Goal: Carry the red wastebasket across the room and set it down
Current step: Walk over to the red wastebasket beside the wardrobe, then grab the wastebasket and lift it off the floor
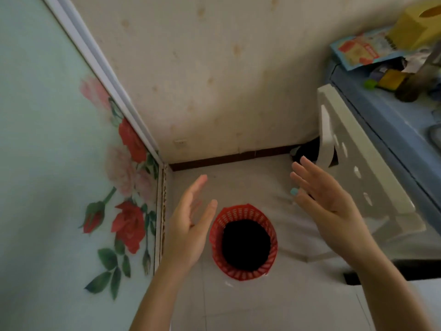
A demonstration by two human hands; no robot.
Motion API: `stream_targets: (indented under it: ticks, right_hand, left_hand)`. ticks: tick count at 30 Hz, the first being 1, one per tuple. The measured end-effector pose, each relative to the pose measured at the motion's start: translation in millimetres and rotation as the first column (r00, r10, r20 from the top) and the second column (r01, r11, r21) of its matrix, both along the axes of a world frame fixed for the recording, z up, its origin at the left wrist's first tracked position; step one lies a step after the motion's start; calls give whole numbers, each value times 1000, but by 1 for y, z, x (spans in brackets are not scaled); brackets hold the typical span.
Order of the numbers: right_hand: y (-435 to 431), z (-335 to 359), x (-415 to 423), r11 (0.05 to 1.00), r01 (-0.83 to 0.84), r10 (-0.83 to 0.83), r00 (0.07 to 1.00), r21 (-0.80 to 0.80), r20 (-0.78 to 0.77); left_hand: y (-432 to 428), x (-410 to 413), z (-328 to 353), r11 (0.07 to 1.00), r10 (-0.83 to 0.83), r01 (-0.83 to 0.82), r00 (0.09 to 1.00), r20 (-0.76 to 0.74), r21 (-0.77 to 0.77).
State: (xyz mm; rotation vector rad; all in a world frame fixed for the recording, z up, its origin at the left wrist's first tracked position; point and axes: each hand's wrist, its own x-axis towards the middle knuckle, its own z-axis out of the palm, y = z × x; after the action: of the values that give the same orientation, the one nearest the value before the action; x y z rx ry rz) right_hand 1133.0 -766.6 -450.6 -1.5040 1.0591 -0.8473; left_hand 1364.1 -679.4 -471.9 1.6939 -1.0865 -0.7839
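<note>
Red wastebasket (244, 242) stands on the floor (238, 306) between my hands; left hand (191, 225) and right hand (329, 204) hover above it, palms inward, fingers spread, empty.

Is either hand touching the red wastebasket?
Apart. In the head view both the left hand and the right hand are open with palms facing, held above the wastebasket, which stands on the floor; neither grips its rim.

Both hands (188, 225) (331, 206) spread, palms facing inward
</note>
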Motion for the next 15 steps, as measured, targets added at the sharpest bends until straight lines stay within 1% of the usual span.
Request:
stream_targets:
  ticks: [6,9,11,15]
  right_hand:
    - [-15,-90,1,993,6,3,997,120,-76]
    - [-21,-124,3,976,-2,24,995,220,-101]
    - [-26,-149,3,967,5,26,993,253,-117]
    - [-35,-202,2,950,23,32,985,313,-170]
  left_hand:
    - [-13,4,-88,992,30,-26,999,-36,123]
    - [-18,5,-124,982,57,-45,997,-60,182]
    - [-23,7,-151,976,69,-50,994,-79,214]
    - [-35,15,-200,970,94,-68,990,-103,234]
